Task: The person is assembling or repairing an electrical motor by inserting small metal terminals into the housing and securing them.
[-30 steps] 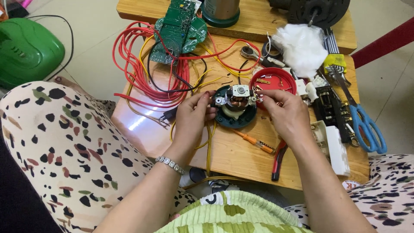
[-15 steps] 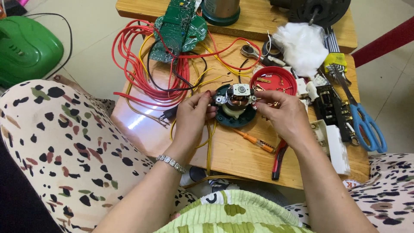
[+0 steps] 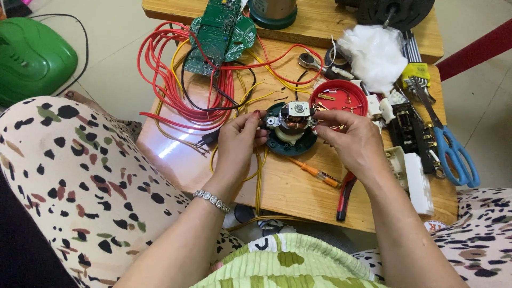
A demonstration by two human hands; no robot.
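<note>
Hands stay as before: left hand [image 3: 240,140] and right hand [image 3: 349,140] still pinch the small motor [image 3: 292,120] from either side, fingers curled, over its teal base on the wooden table [image 3: 288,186]. Beyond the motor lie red wires [image 3: 176,74], two green boards [image 3: 221,32], probably one red lid [image 3: 338,98]; right, one pair of blue scissors [image 3: 450,152].

A white round label [image 3: 436,225] with red markings peeks out at the counter's [image 3: 298,186] near right corner, mostly hidden
</note>
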